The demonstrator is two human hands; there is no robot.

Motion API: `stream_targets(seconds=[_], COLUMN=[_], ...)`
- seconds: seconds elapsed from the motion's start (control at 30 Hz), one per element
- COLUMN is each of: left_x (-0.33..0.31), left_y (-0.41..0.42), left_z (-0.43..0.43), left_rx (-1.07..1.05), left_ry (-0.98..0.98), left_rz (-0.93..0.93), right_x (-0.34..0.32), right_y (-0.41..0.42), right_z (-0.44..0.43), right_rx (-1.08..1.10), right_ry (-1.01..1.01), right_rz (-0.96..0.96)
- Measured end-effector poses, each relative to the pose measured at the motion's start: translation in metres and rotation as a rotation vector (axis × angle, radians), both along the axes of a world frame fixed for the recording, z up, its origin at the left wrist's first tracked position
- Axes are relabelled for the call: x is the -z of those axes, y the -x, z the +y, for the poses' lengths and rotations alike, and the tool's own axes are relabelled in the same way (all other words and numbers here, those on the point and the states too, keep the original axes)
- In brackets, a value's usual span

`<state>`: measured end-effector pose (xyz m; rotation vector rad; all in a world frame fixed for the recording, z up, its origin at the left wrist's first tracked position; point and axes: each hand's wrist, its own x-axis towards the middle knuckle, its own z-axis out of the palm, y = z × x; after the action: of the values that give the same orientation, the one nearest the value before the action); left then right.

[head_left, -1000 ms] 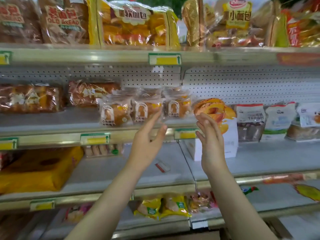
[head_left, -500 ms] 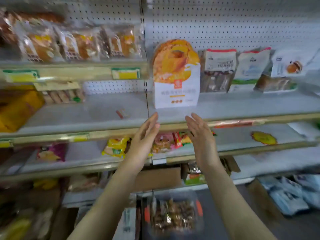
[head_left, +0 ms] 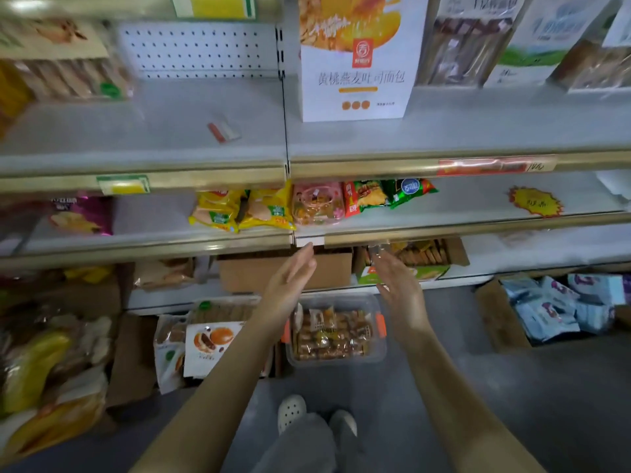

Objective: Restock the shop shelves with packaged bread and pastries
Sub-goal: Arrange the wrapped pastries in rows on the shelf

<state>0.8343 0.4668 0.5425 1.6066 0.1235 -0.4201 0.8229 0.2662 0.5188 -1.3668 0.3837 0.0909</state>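
My left hand (head_left: 290,285) and my right hand (head_left: 397,288) hang open in the air, palms facing each other, empty. They are above a clear plastic tub (head_left: 336,331) of wrapped pastries with orange clips, which sits on the floor below the lowest shelf. A white and orange toast bread bag (head_left: 356,63) stands upright on the upper shelf (head_left: 205,141). Yellow snack packs (head_left: 242,209) and a pink pack (head_left: 317,203) lie on the shelf below.
Packaged bread (head_left: 205,346) and cardboard boxes (head_left: 283,271) crowd the floor on the left. A box of blue packets (head_left: 560,305) sits on the floor at right. Brown bread bags (head_left: 464,42) stand beside the toast bag. My feet (head_left: 314,418) are on the grey floor.
The view has tilted down from the upper shelves toward the floor. Both hands have dropped from the toast bread bag to above the plastic tub, still open and empty.
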Motion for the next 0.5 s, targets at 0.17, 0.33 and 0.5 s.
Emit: stream_targets(seconds=[0.17, 0.33, 0.5], left_x=[0.035, 0.069, 0.093], left_y=[0.003, 0.005, 0.008], left_z=[0.019, 0.025, 0.010], left_rx=[-0.042, -0.124, -0.142], left_ry=[-0.028, 0.063, 0.080], left_rz=[0.101, 0.255, 0.386], right_x=[0.021, 0.051, 0.080], right_y=[0.005, 0.005, -0.001], right_z=[-0.001, -0.010, -0.027], right_rx=[0.080, 0.123, 0.168], right_ry=[0.015, 0.032, 0.062], right_rz=[0.095, 0.186, 0.320])
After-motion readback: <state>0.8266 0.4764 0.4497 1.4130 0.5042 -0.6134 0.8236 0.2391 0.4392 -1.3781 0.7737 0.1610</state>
